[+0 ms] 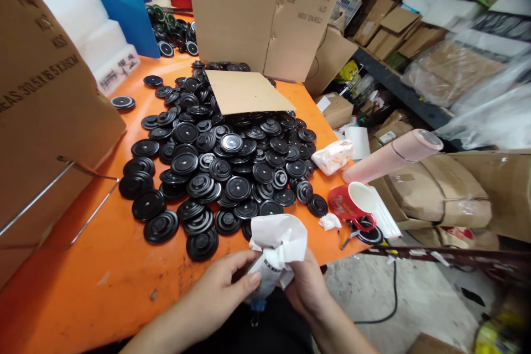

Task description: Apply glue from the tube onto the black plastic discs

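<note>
The left hand (219, 293) and the right hand (309, 287) are held close together just off the near edge of the orange table (103, 282), and both are closed around a small white tube (265, 276) with a dark band and a blue end pointing down. The tube is gripped from the left by the left hand's fingers, while a crumpled white tissue (277, 238) is pressed around its upper part by the right hand. What lies under the tissue is hidden, so it cannot be told whether the tube is capped.

A large pile of black round discs (224, 171) is spread over the middle of the table, reaching from the far edge nearly to the near edge. None of the discs is touched by either hand, and no sorted or finished group can be made out among them, so work on the pile is judged to be hardly begun, or paused, with the tube being wiped or readied.

A loose cardboard flap (244, 91) lies on the far part of the pile, before an open cardboard box (257, 5). At the right edge a red mug (352, 202) lies tipped on its side, with a small tissue scrap (331, 222) beside it.
</note>
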Available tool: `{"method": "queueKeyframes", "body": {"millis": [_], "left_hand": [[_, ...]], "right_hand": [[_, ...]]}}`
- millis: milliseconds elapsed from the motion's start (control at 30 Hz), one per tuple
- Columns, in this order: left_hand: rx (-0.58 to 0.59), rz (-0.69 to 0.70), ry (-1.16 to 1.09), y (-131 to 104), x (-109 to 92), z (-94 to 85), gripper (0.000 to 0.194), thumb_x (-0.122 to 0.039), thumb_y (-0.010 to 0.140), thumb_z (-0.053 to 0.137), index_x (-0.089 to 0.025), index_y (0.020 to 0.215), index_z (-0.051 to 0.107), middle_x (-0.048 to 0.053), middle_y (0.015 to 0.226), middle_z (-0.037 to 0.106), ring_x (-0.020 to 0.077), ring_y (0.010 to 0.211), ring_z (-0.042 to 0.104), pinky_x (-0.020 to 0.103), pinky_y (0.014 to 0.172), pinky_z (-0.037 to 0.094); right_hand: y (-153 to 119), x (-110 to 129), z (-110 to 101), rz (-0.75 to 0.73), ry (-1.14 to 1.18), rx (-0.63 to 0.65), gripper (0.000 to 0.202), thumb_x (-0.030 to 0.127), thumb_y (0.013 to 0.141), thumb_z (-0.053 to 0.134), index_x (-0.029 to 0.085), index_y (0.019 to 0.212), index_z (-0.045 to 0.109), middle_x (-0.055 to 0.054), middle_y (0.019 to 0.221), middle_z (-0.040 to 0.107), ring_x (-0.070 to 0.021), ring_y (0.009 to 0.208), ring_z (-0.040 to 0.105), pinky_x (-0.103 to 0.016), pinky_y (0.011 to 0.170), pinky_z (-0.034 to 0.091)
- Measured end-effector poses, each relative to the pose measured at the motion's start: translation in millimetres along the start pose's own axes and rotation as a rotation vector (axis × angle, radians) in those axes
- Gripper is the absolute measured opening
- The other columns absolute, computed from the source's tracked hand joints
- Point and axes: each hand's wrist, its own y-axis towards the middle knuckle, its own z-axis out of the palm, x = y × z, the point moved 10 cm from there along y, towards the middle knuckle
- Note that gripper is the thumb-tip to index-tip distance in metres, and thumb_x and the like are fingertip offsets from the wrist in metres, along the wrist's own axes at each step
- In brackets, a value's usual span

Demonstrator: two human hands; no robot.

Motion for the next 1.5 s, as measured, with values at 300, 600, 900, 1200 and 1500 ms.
{"method": "queueKeyframes", "body": {"millis": [300,600,900,1200,1500], "left_hand": [[0.176,-0.01,-0.09,-6.5,-3.9,13.8,0.043,-0.043,0.087,0.045,-0.021,0.122,0.055,0.006,0.119,0.06,0.0216,0.109,0.052,0.036,0.098,0.035],[0.157,0.006,-0.185,0.2,7.9,15.5,0.044,-0.047,0.085,0.046,-0.017,0.117,0.053,0.008,0.108,0.061,0.0204,0.1,0.054,0.035,0.091,0.039],[-0.32,0.005,0.597,-12.7,-17.1,-19.7,0.048,-0.043,0.06,0.072,-0.022,0.1,0.056,0.006,0.099,0.062,0.0278,0.092,0.056,0.035,0.076,0.041],[-0.023,0.129,0.188,-7.9,-22.9,6.1,0.035,-0.028,0.083,0.048,-0.024,0.116,0.058,0.001,0.109,0.064,0.0177,0.095,0.057,0.027,0.085,0.043],[0.038,0.006,-0.156,-8.4,-5.4,6.1,0.038,-0.043,0.084,0.048,-0.022,0.112,0.063,0.003,0.108,0.064,0.0197,0.099,0.055,0.032,0.094,0.038]], "right_hand": [[-3.2,-18.7,8.6,0.131,0.08,0.127,0.048,0.049,0.067,0.069,0.017,0.102,0.063,-0.008,0.081,0.068,-0.0218,0.072,0.062,-0.035,0.068,0.048],[-6.1,-21.3,8.7,0.174,0.044,0.159,0.043,0.044,0.064,0.07,0.014,0.094,0.066,-0.009,0.075,0.068,-0.0246,0.073,0.063,-0.036,0.067,0.049],[-1.4,-6.4,1.4,-0.034,-0.03,-0.004,0.033,0.025,0.068,0.069,0.017,0.099,0.065,-0.006,0.077,0.069,-0.0204,0.068,0.062,-0.033,0.066,0.048],[1.1,-8.3,6.2,0.047,0.013,0.1,0.038,0.031,0.065,0.073,0.016,0.1,0.065,-0.007,0.08,0.068,-0.0227,0.078,0.062,-0.033,0.069,0.048],[-2.2,-24.9,13.0,0.193,0.05,0.162,0.035,0.046,0.07,0.067,0.015,0.087,0.066,-0.007,0.07,0.066,-0.0215,0.067,0.062,-0.033,0.061,0.049]]}}
